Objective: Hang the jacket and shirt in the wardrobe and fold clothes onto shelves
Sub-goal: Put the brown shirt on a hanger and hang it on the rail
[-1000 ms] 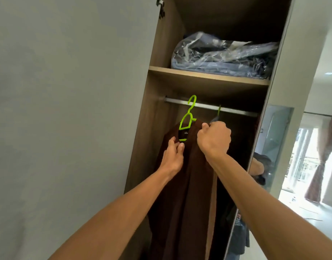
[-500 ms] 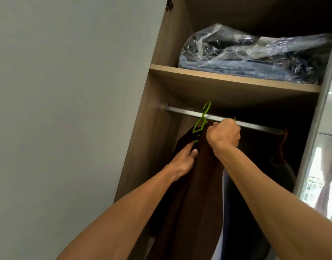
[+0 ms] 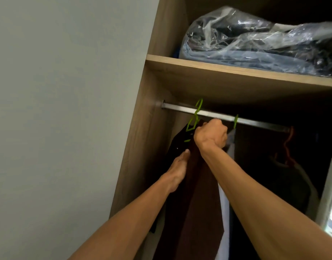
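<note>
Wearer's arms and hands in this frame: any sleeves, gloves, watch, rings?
No sleeves: the left forearm and right forearm are bare to the frame edge. The left hand and right hand are ungloved. No watch, bracelet or ring shows on the sides facing the camera.

Just below the rail [image 3: 255, 121], the right hand [image 3: 211, 135] is a fist seen from behind at the top of the brown garment [image 3: 197, 203]; its fingers and the spot they grip are hidden. The second green hanger [image 3: 236, 121] shows only its hook on the rail. Below the rail, the brown garment and a pale garment [image 3: 224, 212] run off the bottom edge. Near the rail's right end, an orange hanger [image 3: 288, 145] and dark clothes [image 3: 274, 175] sink into shadow. Above the rail, the plastic bag [image 3: 255, 40] is cut by the right edge, its contents unclear.
</note>
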